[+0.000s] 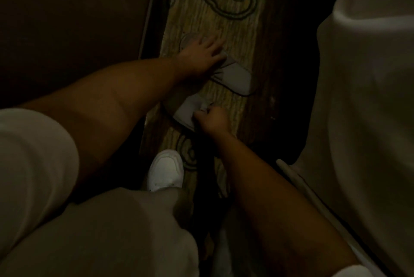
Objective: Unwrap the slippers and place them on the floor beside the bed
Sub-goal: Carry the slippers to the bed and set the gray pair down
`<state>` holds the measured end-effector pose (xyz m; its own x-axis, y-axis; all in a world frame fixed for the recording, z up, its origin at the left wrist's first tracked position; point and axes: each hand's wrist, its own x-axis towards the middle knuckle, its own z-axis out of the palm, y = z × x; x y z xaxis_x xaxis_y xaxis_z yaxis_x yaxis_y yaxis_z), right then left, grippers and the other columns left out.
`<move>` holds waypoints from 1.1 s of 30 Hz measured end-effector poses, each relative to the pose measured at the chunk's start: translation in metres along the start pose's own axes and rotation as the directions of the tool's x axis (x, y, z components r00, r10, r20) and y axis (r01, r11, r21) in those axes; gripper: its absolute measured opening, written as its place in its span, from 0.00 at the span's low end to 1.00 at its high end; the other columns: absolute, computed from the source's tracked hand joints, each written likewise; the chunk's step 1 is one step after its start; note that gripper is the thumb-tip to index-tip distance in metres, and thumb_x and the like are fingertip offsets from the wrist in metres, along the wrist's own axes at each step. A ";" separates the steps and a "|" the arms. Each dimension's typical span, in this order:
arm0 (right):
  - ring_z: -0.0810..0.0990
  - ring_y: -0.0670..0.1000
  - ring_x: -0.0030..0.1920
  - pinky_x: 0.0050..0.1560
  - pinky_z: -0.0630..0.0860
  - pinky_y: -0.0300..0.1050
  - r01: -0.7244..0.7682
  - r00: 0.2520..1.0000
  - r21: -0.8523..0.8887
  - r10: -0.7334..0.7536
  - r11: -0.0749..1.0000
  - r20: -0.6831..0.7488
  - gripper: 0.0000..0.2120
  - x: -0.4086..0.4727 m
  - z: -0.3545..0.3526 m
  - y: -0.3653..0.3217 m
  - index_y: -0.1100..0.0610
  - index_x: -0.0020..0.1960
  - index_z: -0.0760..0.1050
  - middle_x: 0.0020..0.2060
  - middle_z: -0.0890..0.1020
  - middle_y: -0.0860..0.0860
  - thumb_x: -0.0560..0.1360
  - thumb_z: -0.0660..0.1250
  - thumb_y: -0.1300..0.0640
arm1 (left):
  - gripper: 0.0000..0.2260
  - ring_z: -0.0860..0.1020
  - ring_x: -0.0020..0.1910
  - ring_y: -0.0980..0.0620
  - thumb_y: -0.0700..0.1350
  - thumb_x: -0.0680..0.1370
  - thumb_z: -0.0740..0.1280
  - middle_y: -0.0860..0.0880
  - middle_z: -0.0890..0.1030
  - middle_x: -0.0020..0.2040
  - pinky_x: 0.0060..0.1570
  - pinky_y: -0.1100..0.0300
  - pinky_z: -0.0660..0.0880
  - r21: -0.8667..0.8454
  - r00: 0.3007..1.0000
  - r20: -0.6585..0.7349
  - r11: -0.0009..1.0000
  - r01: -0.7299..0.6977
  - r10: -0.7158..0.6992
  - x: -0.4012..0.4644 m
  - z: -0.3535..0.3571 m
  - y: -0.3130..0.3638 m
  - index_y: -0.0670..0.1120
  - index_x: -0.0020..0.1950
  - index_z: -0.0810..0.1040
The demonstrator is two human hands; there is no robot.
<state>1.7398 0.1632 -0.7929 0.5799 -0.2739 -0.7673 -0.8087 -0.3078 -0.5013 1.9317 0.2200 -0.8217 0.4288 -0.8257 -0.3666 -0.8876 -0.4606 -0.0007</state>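
Two white slippers lie on the patterned carpet (224,19) in a dim, narrow strip of floor. The far slipper (237,78) points right toward the bed; my left hand (201,57) rests flat on its heel end with fingers spread. The near slipper (187,110) lies just below it, and my right hand (211,118) is closed on its edge. The bed (358,97), covered in white linen, runs along the right side.
A dark piece of furniture (78,19) stands on the left, bordering the carpet strip. My white shoe (165,171) stands on the carpet below the slippers. The gap under the bed's edge is black shadow.
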 end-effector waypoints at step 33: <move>0.79 0.61 0.66 0.64 0.76 0.50 0.016 1.000 -0.333 -0.021 0.943 -0.012 0.27 0.037 0.019 -0.021 0.60 0.69 0.76 0.67 0.78 0.60 0.76 0.69 0.44 | 0.40 0.71 0.66 0.31 0.57 0.71 0.77 0.33 0.66 0.70 0.63 0.37 0.72 -0.290 0.962 0.216 0.930 0.226 -0.166 -0.028 -0.014 -0.018 0.45 0.77 0.64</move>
<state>1.7764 0.1769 -0.8178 0.5981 -0.2783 -0.7516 -0.7202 -0.5979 -0.3518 1.9382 0.2465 -0.7984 0.5232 -0.6476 -0.5540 -0.6800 -0.7091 0.1866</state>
